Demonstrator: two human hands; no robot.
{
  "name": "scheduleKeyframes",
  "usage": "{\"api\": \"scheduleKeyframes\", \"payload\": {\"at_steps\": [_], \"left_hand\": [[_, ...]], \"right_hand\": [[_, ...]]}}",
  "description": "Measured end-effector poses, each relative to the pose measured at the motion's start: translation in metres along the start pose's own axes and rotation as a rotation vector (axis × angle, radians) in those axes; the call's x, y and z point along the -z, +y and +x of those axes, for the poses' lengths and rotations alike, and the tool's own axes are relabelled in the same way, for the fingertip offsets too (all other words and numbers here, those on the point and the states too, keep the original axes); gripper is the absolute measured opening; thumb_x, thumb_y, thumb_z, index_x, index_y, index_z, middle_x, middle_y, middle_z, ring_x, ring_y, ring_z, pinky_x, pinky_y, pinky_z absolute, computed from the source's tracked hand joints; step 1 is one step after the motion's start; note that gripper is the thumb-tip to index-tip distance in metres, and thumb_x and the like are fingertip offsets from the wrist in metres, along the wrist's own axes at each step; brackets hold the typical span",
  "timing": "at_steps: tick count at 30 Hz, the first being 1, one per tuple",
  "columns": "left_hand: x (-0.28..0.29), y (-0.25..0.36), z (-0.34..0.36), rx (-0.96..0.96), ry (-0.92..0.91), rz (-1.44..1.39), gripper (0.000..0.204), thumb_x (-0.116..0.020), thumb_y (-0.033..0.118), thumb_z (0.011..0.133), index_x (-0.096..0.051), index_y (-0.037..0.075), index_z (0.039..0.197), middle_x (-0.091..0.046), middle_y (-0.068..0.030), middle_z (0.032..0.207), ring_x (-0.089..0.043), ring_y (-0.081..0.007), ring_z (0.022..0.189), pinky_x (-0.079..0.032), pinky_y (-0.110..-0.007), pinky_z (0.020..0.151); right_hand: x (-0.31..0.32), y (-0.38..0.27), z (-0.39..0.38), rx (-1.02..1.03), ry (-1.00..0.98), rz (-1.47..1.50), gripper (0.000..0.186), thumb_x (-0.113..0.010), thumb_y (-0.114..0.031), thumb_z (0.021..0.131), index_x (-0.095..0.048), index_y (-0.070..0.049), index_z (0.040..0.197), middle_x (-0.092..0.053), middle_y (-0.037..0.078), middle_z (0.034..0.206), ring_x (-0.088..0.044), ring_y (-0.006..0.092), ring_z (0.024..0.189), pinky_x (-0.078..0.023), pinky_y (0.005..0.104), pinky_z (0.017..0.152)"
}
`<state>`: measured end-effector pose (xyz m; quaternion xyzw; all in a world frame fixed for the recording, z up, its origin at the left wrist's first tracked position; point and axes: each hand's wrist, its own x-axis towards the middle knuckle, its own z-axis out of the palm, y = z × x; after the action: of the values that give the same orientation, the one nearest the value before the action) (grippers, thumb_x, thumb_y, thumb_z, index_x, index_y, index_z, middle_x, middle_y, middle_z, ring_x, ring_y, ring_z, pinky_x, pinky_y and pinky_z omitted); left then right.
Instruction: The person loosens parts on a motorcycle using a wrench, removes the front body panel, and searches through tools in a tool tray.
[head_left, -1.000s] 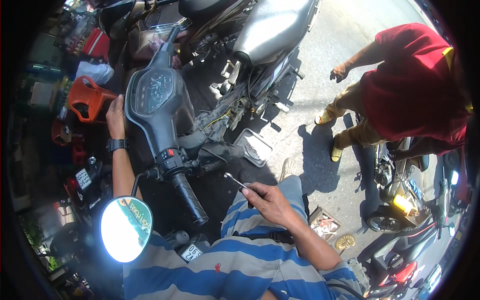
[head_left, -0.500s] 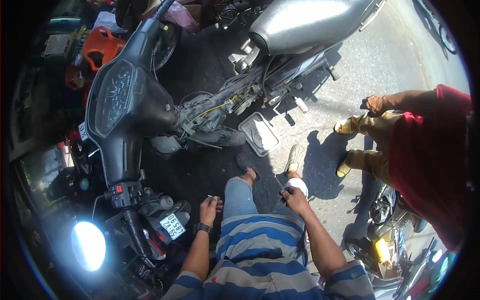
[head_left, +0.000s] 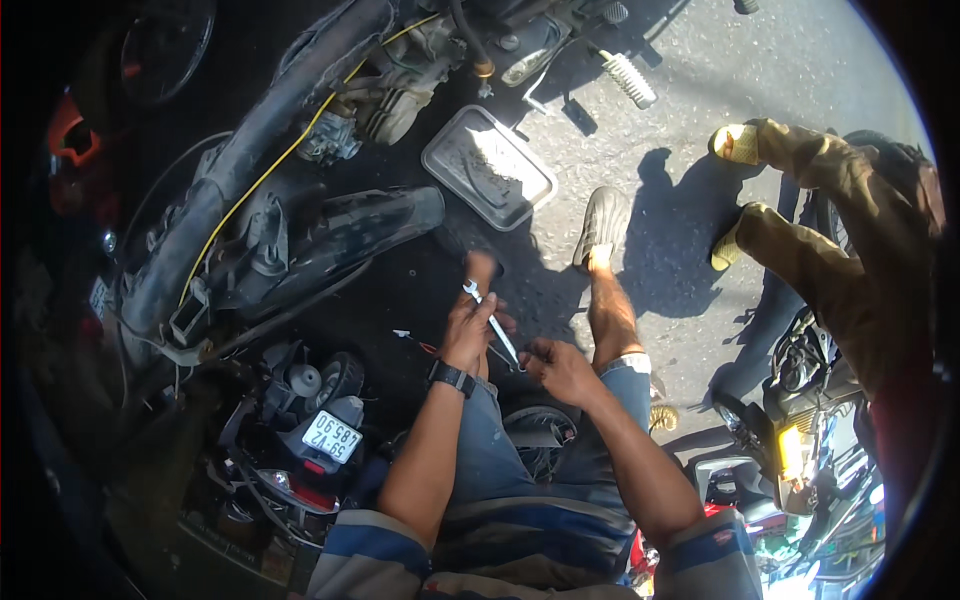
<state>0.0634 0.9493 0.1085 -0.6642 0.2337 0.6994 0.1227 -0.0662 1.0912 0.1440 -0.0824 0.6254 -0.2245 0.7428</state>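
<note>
A silver combination wrench (head_left: 503, 335) slants between my hands in front of my knees, its forked end up and to the left. My left hand (head_left: 465, 332), with a dark watch on the wrist, is closed around its upper part. My right hand (head_left: 562, 372) has its fingers curled at the wrench's lower end, where they seem to pinch it. Beyond my hands stands a motorbike with its frame (head_left: 225, 190) bare of covers, a yellow cable (head_left: 268, 172) running along it. Its dark front mudguard (head_left: 385, 220) points toward my feet.
A grey metal tray (head_left: 434, 158) lies on the ground beyond my feet. To the right stands another person in tan trousers (head_left: 815, 235) and yellow shoes. Parked motorbikes are at the lower left (head_left: 305, 445) and lower right (head_left: 800, 405). An orange plastic item (head_left: 68, 130) sits far left.
My view has tipped down and closer to the motorbike's frame. My left hand, held apart before, has come over to the tool that my right hand held. Both hands are now together.
</note>
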Motion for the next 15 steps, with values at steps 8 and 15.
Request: {"api": "scheduleKeyframes", "payload": {"at_steps": [8,15], "left_hand": [[0.149,-0.065,0.379,-0.053,-0.007,0.234,0.021,-0.060,0.020,0.098,-0.065,0.000,0.100,-0.068,-0.0090,0.077,-0.068,-0.0188,0.066,-0.057,-0.033,0.062],[0.159,-0.090,0.554,-0.084,0.045,0.653,0.021,-0.060,0.016,0.095,-0.067,-0.003,0.097,-0.072,-0.0124,0.074,-0.069,-0.0206,0.058,-0.055,-0.033,0.055]], "right_hand": [[-0.035,0.129,0.323,-0.131,0.241,0.146,0.029,-0.060,-0.026,0.097,-0.066,0.001,0.101,-0.067,0.019,0.081,-0.067,0.0307,0.077,-0.050,0.0390,0.072],[-0.055,0.210,0.455,-0.146,0.322,0.212,0.027,-0.060,-0.025,0.097,-0.066,0.001,0.101,-0.067,0.017,0.079,-0.067,0.0274,0.076,-0.051,0.0385,0.071]]}}
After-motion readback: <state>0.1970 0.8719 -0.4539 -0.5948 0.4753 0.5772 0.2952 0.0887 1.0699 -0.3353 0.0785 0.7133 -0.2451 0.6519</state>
